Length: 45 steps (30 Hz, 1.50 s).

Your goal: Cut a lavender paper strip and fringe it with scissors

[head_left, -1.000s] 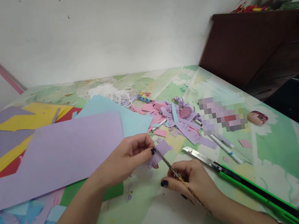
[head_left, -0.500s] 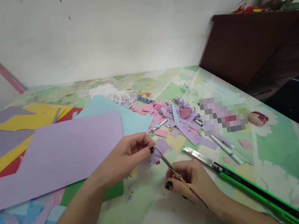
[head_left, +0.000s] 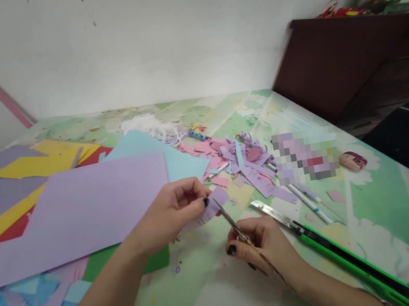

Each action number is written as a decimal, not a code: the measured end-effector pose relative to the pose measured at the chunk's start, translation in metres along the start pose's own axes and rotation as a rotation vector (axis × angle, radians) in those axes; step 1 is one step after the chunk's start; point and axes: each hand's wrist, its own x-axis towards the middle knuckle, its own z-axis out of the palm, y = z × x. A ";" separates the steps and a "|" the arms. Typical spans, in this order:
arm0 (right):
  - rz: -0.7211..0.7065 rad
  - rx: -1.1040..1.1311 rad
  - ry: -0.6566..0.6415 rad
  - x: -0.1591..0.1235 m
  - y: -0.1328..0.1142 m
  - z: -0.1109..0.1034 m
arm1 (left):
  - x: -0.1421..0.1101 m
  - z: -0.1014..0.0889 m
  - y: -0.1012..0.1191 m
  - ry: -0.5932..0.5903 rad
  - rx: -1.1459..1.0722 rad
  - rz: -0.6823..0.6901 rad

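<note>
Between thumb and fingers, my left hand (head_left: 187,202) pinches a small purple paper strip (head_left: 217,201) whose lower edge is cut into a fringe. My right hand (head_left: 262,243) grips a pair of metal scissors (head_left: 237,229) by the handles, which its fingers partly cover. The scissor blades point up and left, with their tips right beside the strip's right part. Under the left forearm lies a large purple paper sheet (head_left: 118,200). A green utility knife (head_left: 344,249) with its blade out rests just right of my right hand.
Purple and pink paper scraps (head_left: 245,161) lie heaped beyond my hands, near white string (head_left: 151,130) and white pens (head_left: 310,203). A light blue sheet (head_left: 140,146) and yellow paper (head_left: 28,167) are at left. A dark wooden cabinet (head_left: 354,58) stands behind the table's right edge.
The scissors have come away from the strip slightly. A small purple snippet at its right end has separated and now lies apart. Both hands have barely shifted.
</note>
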 end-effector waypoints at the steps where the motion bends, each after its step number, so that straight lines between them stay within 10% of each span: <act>1: -0.001 0.004 -0.001 0.000 0.000 0.000 | 0.000 0.000 0.000 -0.002 0.003 -0.001; 45: 0.023 -0.086 0.032 0.003 0.000 0.001 | 0.000 0.005 0.000 -0.019 -0.005 -0.025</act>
